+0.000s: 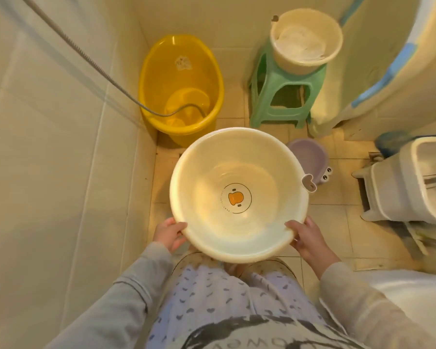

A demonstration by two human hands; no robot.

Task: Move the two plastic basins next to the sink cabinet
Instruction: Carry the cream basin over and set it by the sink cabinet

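I hold a round cream plastic basin (207, 172) with an orange duck print on its bottom, level in front of my body above the tiled floor. My left hand (170, 234) grips its near left rim and my right hand (308, 238) grips its near right rim. A second cream basin (287, 26) with a white cloth inside sits on a green plastic stool (269, 96) at the back. A small purple basin (310, 154) with cartoon eyes lies on the floor just behind the held basin, partly hidden by it.
A yellow tub (161, 71) with a shower hose (86, 56) hanging into it stands by the left wall. A white washing machine (388, 59) fills the back right. A white fixture (398, 182), perhaps the sink unit, stands at the right. Tiled floor lies between.
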